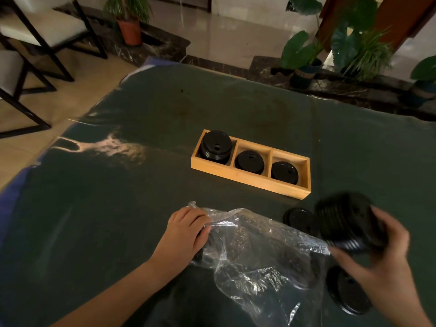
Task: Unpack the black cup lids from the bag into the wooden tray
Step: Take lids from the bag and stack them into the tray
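A wooden tray (247,179) with three compartments lies mid-table; each compartment holds black cup lids, the left stack (215,145) tallest. My right hand (375,256) grips a blurred stack of black lids (346,220) on its side, just right of the clear plastic bag (254,253). My left hand (188,227) pinches the bag's left end against the table. One loose lid (298,218) lies flat beside the held stack, and more lids (349,291) lie under my right wrist.
The table wears a dark green cloth (141,208) under glossy film. Chairs (35,43) stand at the far left, potted plants (129,22) along the far floor edge.
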A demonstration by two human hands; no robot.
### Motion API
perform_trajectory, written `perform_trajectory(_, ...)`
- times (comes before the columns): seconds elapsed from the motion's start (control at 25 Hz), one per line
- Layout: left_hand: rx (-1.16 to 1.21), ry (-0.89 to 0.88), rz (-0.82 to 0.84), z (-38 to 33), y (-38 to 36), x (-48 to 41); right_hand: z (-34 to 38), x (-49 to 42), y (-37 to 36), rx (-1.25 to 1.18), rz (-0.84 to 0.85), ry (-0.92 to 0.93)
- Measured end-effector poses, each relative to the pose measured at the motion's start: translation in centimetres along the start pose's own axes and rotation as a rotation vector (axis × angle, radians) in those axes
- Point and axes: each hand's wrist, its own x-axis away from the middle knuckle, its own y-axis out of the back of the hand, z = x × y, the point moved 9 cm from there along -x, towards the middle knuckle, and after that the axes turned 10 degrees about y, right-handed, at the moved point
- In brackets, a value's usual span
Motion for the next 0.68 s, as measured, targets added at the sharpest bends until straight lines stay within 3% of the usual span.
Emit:
perform_trajectory(0.08,0.002,0.000,0.004,-0.1,-0.1,0.0,-0.4,-4.3,-2.8,-0.209,-0.001,-0.096)
perform_trajectory(0.24,-0.006,-0.001,0.007,0.0,-0.2,-0.1,-0.3,-12.6,-11.8,-0.118,0.090,-0.079)
perform_trajectory(0.4,-0.008,-0.001,0.001,0.1,-0.4,0.1,-2.2,-15.4,-18.6,-0.067,0.164,-0.197)
perform_trajectory(0.68,0.012,-0.015,-0.024,0.3,-0.1,-0.1,-4.3,-15.4,-23.1,0.066,0.328,-0.241)
